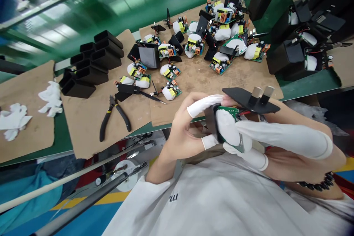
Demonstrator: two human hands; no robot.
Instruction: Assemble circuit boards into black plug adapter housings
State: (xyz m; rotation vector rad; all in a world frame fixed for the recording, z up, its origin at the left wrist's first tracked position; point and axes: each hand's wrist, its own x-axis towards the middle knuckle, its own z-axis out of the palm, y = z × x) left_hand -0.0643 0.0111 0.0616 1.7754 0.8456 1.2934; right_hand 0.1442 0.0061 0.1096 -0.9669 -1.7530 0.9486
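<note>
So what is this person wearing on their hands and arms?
White rubber finger cots cover some fingers of the left hand and the right hand; the rest are bare. A black bead bracelet circles the right wrist. Forearms are uncovered; the white garment carries small dark lettering.

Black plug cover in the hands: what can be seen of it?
The black plug cover is a flat, plastic-looking plate with two silvery prongs standing up from it. It sits slightly tilted over a green circuit board. The left hand touches its edge with a white-capped finger; the right hand holds the board below.
</note>
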